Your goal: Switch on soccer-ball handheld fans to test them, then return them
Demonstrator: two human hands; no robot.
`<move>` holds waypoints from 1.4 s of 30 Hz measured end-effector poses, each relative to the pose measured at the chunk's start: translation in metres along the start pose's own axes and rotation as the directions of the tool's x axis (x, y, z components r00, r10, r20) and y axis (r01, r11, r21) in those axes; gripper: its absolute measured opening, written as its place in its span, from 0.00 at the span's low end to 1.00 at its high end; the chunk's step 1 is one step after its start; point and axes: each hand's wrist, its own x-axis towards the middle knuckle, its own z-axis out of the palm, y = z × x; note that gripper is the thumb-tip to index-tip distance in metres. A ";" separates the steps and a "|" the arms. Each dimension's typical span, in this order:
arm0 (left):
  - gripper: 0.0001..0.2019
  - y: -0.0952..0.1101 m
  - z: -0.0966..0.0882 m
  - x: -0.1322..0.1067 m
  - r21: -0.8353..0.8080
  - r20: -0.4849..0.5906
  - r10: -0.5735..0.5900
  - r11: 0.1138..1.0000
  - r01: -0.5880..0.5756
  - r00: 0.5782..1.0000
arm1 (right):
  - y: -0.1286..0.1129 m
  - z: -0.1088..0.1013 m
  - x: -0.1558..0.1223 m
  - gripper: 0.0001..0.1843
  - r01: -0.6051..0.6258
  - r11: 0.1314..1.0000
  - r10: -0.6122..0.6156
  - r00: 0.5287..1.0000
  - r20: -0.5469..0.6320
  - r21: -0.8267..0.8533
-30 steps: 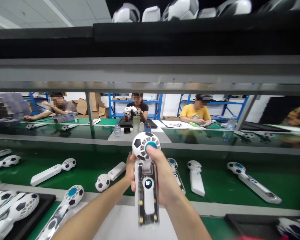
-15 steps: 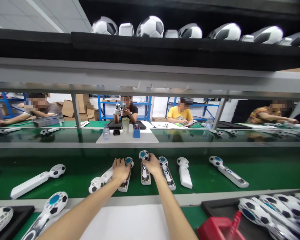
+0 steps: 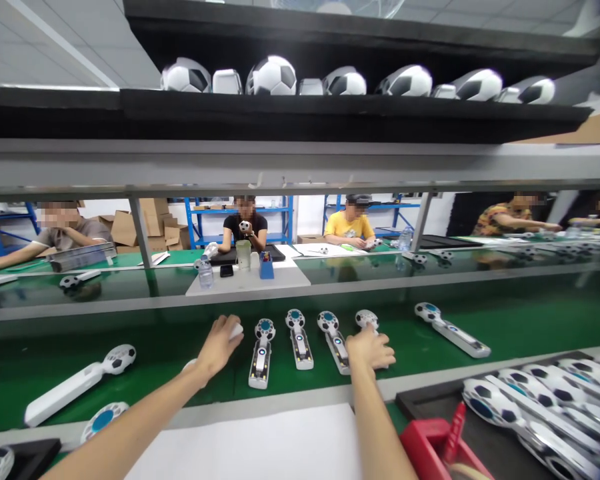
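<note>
My left hand (image 3: 223,345) is closed around a white handheld device (image 3: 237,331), of which only a pale end shows past the fingers. My right hand (image 3: 371,350) lies over another device with a football-patterned head (image 3: 367,319), its fingers curled across the handle, which is mostly hidden. Between the hands three similar devices lie face up: one at left (image 3: 262,353), one in the middle (image 3: 299,339) and one at right (image 3: 334,340) beside my right hand. Each has a blue disc on its head and an open-faced handle with inner parts showing.
More devices lie on the green belt (image 3: 155,373), one far left (image 3: 80,383) and one right (image 3: 453,330). A black tray (image 3: 415,403) of devices and a red box (image 3: 420,443) sit at front right. Overhead runs a shelf (image 3: 280,117); several co-workers sit opposite.
My right hand has left the middle device and moved right onto another one. My left hand has moved left with a white device, uncovering the device it partly hid. The view has shifted slightly.
</note>
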 end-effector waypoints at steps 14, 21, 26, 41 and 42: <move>0.33 -0.061 -0.106 -0.074 -0.142 0.302 -0.261 0.939 0.314 0.917 | -0.002 -0.012 0.014 0.20 -0.308 0.804 0.289 0.950 0.120 0.508; 0.26 -0.031 -0.119 -0.068 -0.318 0.596 -0.282 0.777 0.543 0.752 | -0.031 -0.057 0.026 0.16 -0.440 0.281 0.037 0.893 0.449 0.853; 0.20 0.010 -0.138 -0.045 -0.674 0.425 -0.208 0.577 0.461 0.881 | -0.069 -0.086 -0.007 0.11 -0.608 0.056 -0.445 0.695 0.565 0.792; 0.28 0.069 -0.145 -0.103 -0.979 0.201 -0.252 -0.087 0.184 0.947 | -0.108 -0.166 -0.148 0.16 -0.738 0.036 -0.905 0.262 0.336 0.674; 0.27 0.065 -0.143 -0.104 -0.972 0.220 -0.198 -0.124 0.198 0.955 | -0.108 -0.168 -0.152 0.17 -0.757 0.040 -0.918 0.230 0.323 0.652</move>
